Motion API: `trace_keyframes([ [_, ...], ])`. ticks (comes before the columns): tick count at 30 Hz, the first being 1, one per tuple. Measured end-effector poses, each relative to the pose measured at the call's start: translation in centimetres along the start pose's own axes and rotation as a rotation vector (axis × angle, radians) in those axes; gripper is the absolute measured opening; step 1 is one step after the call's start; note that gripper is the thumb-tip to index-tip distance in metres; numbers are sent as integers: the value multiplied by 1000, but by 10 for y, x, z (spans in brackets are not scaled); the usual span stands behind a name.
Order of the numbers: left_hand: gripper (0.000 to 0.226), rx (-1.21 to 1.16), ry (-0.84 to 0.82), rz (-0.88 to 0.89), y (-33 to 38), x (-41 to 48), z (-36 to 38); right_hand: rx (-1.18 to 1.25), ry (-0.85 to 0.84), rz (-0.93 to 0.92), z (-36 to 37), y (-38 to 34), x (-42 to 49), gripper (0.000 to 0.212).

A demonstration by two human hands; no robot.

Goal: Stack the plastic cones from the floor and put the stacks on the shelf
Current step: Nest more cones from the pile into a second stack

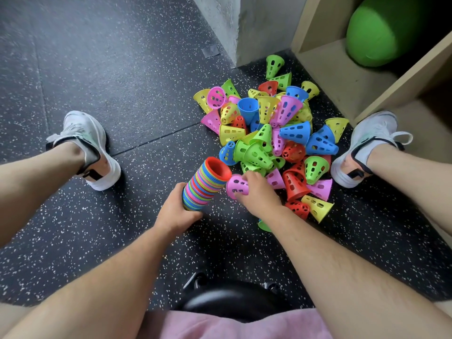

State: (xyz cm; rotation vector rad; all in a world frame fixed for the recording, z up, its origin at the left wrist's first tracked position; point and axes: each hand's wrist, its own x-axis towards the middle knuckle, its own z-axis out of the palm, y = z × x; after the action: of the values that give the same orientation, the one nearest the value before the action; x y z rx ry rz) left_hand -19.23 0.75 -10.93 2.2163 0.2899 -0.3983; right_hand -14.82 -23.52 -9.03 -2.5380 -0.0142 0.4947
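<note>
Sits on a round black stool [232, 302], feet wide apart in white shoes [85, 148].

Thin, shiny plastic cones [269, 133] in a big heap: yellow, green, blue, pink and red, each with a flat top, a wide round mouth and little holes in the sides. Tipped every which way on the floor [122, 81], at the far right part where the rough grey wall [259, 20] meets the pale wooden shelf [342, 77]. Black, rubbery floor with tiny white specks.

Grips a long stack [205, 184] of cones with the left hand [176, 211], fingers curled tight round its lower end. Tilted stack, bright rings all down its side, a red cone on top with its mouth turned toward the heap.

Holds one pink cone [236, 185] in the right hand [259, 194], fingers wrapped over it, just beside the red mouth of the stack, at the near edge of the heap.

Right shoe close against the heap, next to the shelf. Big smooth green ball [376, 33] inside a shelf box. One green cone half hidden under the right arm.
</note>
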Motion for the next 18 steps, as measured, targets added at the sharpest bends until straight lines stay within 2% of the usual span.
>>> trace_keyframes([
  [3, 58, -42, 50, -24, 2, 2, 0, 181, 125, -6, -16, -9, 4, 52],
  [6, 56, -62, 79, -39, 3, 3, 1, 398, 220, -30, -31, -16, 8, 66],
  [9, 55, -50, 61, -41, 5, 3, 1, 536, 268, -58, -43, -27, 9, 64],
  [13, 59, -36, 21, -24, 5, 2, 2, 537, 280, -142, -49, -40, 10, 56],
  [18, 56, -23, 4, -7, 10, 2, 3, 408, 125, -222, -46, -43, 8, 57],
])
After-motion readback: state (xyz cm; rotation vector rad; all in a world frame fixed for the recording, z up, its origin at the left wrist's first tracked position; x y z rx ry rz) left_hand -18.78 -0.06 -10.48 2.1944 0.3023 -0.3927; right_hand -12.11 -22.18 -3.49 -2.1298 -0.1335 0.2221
